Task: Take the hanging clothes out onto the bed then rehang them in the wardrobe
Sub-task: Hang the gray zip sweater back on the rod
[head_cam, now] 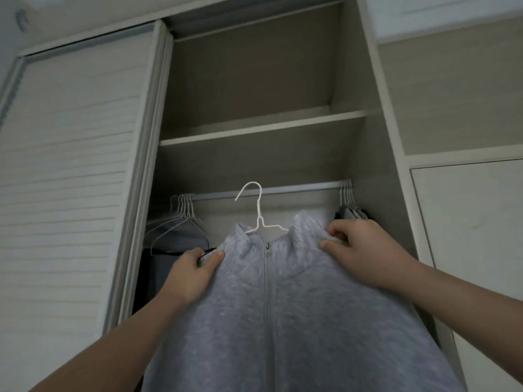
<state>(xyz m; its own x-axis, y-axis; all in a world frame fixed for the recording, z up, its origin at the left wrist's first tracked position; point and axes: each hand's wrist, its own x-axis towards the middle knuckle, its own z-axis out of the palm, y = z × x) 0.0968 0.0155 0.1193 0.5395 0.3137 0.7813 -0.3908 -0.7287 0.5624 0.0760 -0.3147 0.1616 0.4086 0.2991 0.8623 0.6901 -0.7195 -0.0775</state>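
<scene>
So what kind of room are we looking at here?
Probably a bedroom, at an open wardrobe: a rail with hangers, a shelf above it, and a jacket held up on a hanger.

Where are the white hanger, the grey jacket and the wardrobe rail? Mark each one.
white hanger [258, 205]: head view, on its straight neck.
grey jacket [300, 306]: head view, on the chest beside the zip.
wardrobe rail [300, 188]: head view, on its bare middle stretch.

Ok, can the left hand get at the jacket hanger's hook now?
Probably yes: the hook stands bare above the grey jacket, nothing in front, but the left hand grips the jacket's shoulder and must let go.
</scene>
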